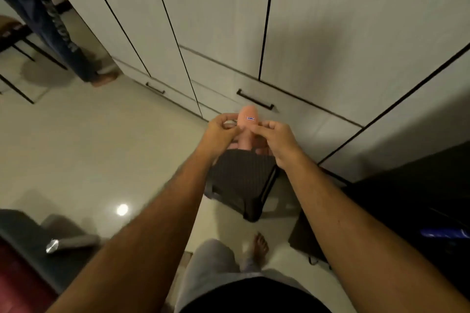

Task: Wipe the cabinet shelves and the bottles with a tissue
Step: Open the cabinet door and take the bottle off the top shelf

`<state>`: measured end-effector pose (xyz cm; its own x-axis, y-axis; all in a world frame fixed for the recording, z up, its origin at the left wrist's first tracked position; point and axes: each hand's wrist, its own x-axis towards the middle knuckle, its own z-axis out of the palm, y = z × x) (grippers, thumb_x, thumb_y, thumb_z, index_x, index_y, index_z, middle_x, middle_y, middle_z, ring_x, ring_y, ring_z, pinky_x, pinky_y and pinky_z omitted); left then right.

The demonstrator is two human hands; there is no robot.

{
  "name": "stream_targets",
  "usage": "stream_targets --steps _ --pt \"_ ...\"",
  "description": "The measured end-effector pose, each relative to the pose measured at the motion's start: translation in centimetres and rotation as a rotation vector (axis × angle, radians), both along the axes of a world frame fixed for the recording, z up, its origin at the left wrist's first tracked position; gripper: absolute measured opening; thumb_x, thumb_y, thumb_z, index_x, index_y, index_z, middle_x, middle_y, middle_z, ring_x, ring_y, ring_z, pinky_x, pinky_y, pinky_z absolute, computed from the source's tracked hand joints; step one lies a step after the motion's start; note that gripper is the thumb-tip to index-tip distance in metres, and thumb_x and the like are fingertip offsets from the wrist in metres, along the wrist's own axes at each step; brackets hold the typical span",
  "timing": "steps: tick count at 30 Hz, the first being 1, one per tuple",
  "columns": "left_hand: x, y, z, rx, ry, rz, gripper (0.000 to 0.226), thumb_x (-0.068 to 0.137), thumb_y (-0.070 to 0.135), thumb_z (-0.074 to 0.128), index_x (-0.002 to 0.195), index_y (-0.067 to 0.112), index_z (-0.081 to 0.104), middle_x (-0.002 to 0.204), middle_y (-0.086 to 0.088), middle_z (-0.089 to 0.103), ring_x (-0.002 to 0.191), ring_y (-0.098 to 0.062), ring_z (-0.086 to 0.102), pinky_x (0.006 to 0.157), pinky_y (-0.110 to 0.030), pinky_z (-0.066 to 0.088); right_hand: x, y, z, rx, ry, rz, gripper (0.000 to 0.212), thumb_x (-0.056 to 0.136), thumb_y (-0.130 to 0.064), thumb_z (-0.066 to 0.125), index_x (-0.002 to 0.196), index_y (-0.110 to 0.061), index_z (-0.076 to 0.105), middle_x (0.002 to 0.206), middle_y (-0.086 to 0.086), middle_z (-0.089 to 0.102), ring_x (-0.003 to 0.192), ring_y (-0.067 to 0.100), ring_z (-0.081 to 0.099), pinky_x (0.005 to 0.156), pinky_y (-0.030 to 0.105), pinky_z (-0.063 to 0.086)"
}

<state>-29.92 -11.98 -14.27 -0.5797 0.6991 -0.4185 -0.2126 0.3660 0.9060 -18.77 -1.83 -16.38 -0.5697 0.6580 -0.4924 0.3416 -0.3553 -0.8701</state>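
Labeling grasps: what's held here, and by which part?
A small peach bottle, held by both hands: left hand fingers pinch its left side, right hand fingers its right side, at mid-body.

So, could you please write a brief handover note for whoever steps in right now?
Left hand and right hand both pinch a small peach-coloured bottle with a red-and-blue label, held up in front of the closed cabinet doors, above a dark stool.
No tissue is visible in either hand.
Done: cannot tell; no shelf is in view.
Left: open the cabinet, wipe the shelves and bottles.
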Motion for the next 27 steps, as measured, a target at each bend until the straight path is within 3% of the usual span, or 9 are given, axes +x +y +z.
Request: stream_targets --steps 2,6,11,15,19,23,27 --pt "-0.4 0.7 -3.0 -0.047 0.011 -0.037 0.033 0.094 0.003 0.057 0.127 0.004 0.054 0.098 -0.011 0.068 0.07 -0.009 0.069 0.06 -0.024 0.057 -0.2 0.6 -2.7 -0.028 -0.042 0.007 0.01 0.087 -0.022 0.07 0.095 -0.017 0.066 0.088 0.005 0.073 0.076 0.019 0.071 0.059 0.031 0.055" --pt "-1.5 2.2 -9.6 -0.154 0.084 -0.143 0.039 0.093 0.001 0.057 0.13 0.011 0.056 0.104 -0.01 0.068 0.087 -0.018 0.068 0.08 -0.038 0.059 -0.7 1.5 -8.2 -0.064 -0.133 -0.025 0.014 0.086 -0.023 0.071 0.096 -0.015 0.065 0.097 0.01 0.072 0.079 0.02 0.07 0.055 0.029 0.055" --pt "-2.8 3.9 -17.7 -0.256 0.124 -0.197 0.041 0.093 0.009 0.059 0.132 0.02 0.055 0.111 -0.002 0.067 0.094 -0.013 0.067 0.077 -0.031 0.06 -2.1 2.2 -15.2 -0.149 -0.229 -0.11 0.012 0.089 -0.021 0.069 0.098 -0.017 0.061 0.091 0.001 0.068 0.077 0.015 0.066 0.06 0.029 0.057" --pt "-4.0 4.9 -23.3 -0.304 0.099 -0.171 0.036 0.091 0.007 0.061 0.127 0.014 0.059 0.112 -0.005 0.067 0.096 -0.017 0.067 0.077 -0.035 0.06 -3.4 2.5 -20.5 -0.184 -0.266 -0.168 0.013 0.091 -0.018 0.067 0.102 -0.015 0.061 0.096 0.007 0.069 0.076 0.016 0.067 0.061 0.03 0.056" --pt "-4.9 6.2 -28.6 -0.352 0.061 -0.191 0.032 0.091 0.009 0.061 0.123 0.012 0.06 0.112 -0.003 0.066 0.097 -0.015 0.066 0.079 -0.03 0.059 -4.4 3.4 -24.7 -0.163 -0.311 -0.192 0.01 0.092 -0.017 0.065 0.1 -0.017 0.059 0.089 0.0 0.066 0.077 0.015 0.066 0.067 0.035 0.057" --pt "-5.1 7.6 -33.1 -0.363 0.051 -0.249 0.037 0.094 0.008 0.056 0.131 0.012 0.055 0.115 0.003 0.063 0.1 -0.011 0.063 0.082 -0.026 0.056 -5.1 4.7 -29.5 -0.154 -0.365 -0.261 0.015 0.092 -0.015 0.065 0.106 -0.013 0.062 0.096 0.007 0.065 0.08 0.021 0.065 0.065 0.036 0.057" --pt "-5.0 8.6 -36.7 -0.385 0.054 -0.316 0.043 0.095 0.006 0.053 0.137 0.014 0.05 0.122 -0.002 0.062 0.106 -0.014 0.062 0.09 -0.034 0.055 -5.3 5.9 -34.0 -0.138 -0.44 -0.249 0.026 0.093 -0.02 0.064 0.117 -0.012 0.061 0.111 0.009 0.067 0.091 0.023 0.068 0.069 0.032 0.06"
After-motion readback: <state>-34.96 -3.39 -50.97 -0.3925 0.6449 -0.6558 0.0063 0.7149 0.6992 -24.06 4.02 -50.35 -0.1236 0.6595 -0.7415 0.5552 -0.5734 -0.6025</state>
